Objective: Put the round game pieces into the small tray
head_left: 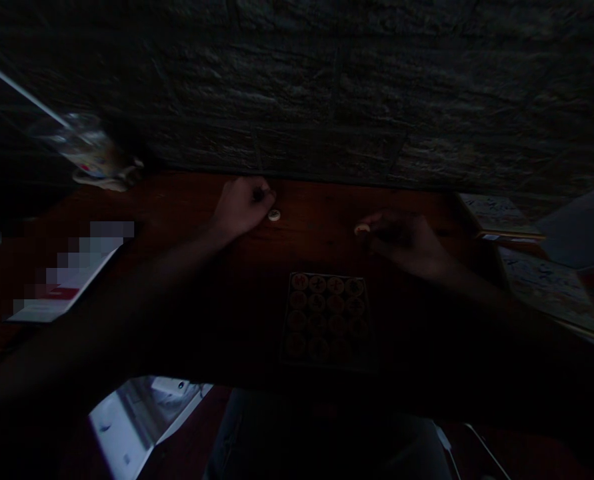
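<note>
In dim light, my right hand (407, 240) pinches a round xiangqi piece (361, 229) at its fingertips, above the wooden table. My left hand (247, 203) is closed, its fingers curled near the table's back edge. Another pale xiangqi piece (274, 215) sits just below those fingertips; whether they touch it I cannot tell. What the left fingers hold, if anything, is hidden in shadow. Between my forearms, closer to me, lies a square box (327, 275) with rows of xiangqi pieces, marked in red and dark, its near corner lost in darkness.
A dark stone wall (297, 87) rises behind the table (321, 200). At back left stands a clear plastic cup (89, 143) with a white straw. A pale, partly blurred-out sheet (71, 287) lies at left. Patterned panels (547, 280) stand at right, and a white cable (487, 450) hangs below.
</note>
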Demonstrator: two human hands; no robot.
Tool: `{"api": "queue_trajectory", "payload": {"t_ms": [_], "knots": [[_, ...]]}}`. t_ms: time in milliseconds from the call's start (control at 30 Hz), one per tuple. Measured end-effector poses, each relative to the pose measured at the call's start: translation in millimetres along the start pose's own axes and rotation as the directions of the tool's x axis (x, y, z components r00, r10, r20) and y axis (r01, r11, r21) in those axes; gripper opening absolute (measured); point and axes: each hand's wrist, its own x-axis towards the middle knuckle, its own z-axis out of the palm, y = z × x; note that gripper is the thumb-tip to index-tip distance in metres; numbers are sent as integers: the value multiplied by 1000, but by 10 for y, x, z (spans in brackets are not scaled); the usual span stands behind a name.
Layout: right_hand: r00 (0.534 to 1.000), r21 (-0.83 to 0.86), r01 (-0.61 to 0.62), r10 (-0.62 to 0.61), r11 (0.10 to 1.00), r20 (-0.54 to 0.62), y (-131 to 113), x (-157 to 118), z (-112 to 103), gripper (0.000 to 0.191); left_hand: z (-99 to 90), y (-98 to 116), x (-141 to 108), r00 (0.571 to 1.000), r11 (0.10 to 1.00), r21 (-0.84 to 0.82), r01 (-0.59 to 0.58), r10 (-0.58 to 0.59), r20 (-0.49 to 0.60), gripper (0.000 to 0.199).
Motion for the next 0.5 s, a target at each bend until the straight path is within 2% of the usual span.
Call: {"api": "queue_trajectory", "payload": {"t_ms": [133,267,400,500], "knots": [[1000,25,-9,9,1000,-5,-27,6,0,45,14,-43,0,996,1000,7,8,-9,87,14],[999,45,-36,36,998,17,10,26,-11,41,5,-41,1,983,999,35,37,-43,177,17],[998,52,-49,48,997,33,30,39,-23,35,-1,-22,-16,976,999,40,26,-34,213,18],[998,52,-39,37,998,48,21,44,-29,40,2,-12,-33,974,999,47,21,-31,225,19]]}}
